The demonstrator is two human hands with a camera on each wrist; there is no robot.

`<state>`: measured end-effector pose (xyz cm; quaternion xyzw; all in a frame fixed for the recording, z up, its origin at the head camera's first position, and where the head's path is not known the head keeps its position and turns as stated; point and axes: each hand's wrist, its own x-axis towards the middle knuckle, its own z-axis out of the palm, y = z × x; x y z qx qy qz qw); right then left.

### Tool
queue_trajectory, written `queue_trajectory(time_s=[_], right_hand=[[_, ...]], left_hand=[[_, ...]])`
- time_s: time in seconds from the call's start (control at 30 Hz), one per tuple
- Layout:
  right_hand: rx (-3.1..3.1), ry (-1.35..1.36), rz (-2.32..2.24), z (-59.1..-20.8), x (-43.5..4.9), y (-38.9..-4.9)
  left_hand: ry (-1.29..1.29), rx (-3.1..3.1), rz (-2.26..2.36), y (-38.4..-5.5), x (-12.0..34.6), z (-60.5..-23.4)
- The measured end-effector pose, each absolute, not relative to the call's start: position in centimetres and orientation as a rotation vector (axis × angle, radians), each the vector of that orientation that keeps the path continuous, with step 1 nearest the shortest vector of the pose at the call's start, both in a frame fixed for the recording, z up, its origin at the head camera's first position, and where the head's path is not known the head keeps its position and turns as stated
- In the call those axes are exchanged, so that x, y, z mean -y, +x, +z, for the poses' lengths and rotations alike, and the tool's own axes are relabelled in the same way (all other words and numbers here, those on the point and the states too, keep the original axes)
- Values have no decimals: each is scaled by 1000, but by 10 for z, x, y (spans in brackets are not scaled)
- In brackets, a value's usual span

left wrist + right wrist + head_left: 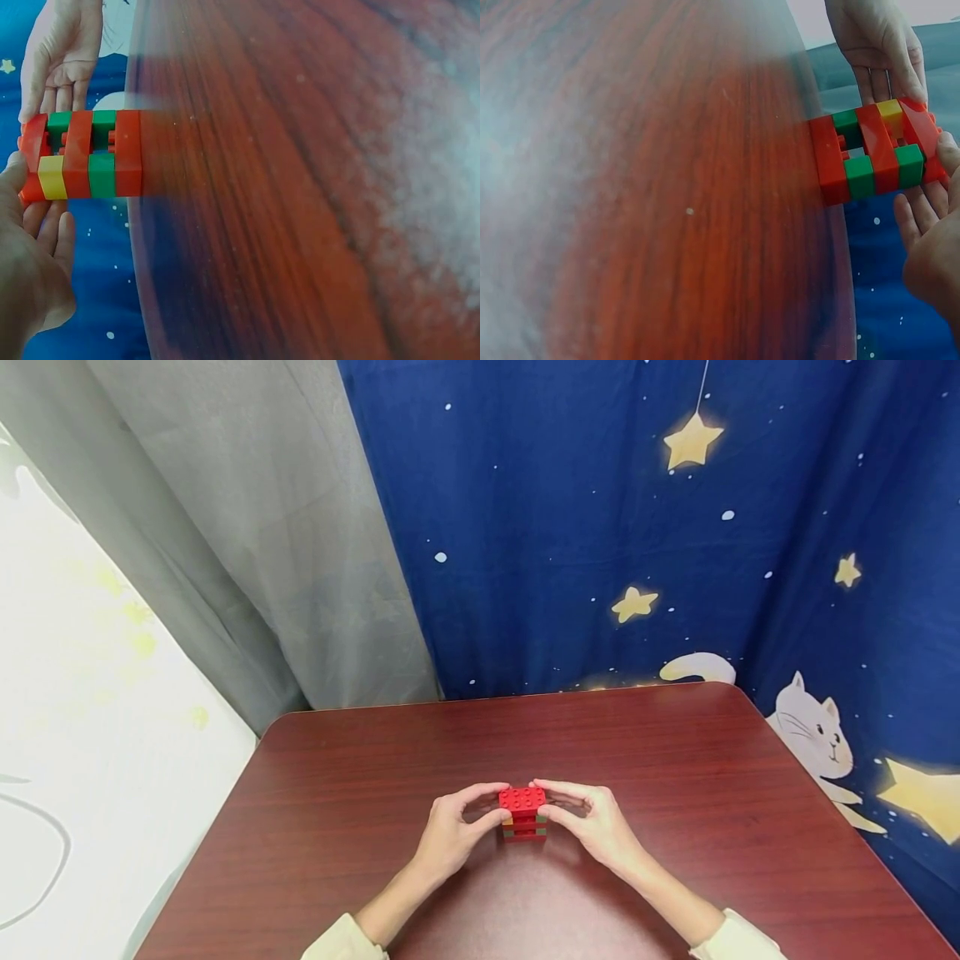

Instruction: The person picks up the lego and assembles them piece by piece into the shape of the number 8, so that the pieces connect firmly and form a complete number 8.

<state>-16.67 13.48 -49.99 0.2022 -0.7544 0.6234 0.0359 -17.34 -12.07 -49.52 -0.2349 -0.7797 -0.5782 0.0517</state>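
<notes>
A small tower of toy building bricks stands on the table, with both hands at its top. Its uppermost red brick (522, 799) has studs on top and looks slightly slanted in the right wrist view. My left hand (452, 832) pinches this brick's left end, thumb in front and fingers behind. My right hand (602, 828) holds the right end the same way. Below it sit a yellow brick (52, 178) and a green brick (909, 165) at opposite ends. Under those come a red brick (77, 165), two green bricks with a gap between them, and a red base brick (129, 157).
The dark red wood-grain table (360, 760) has rounded far corners. Behind it hang a grey curtain (225, 527) and a blue curtain (540, 527) with stars and a white cat. A white patterned cloth (90, 693) lies along the left side.
</notes>
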Motion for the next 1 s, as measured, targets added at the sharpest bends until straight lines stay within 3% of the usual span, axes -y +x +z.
queue_trajectory(time_s=[1.0], right_hand=[[2405,627,1864,-492,-138,-170]], left_hand=[[-689,2368,-1720,-171,119,-497]])
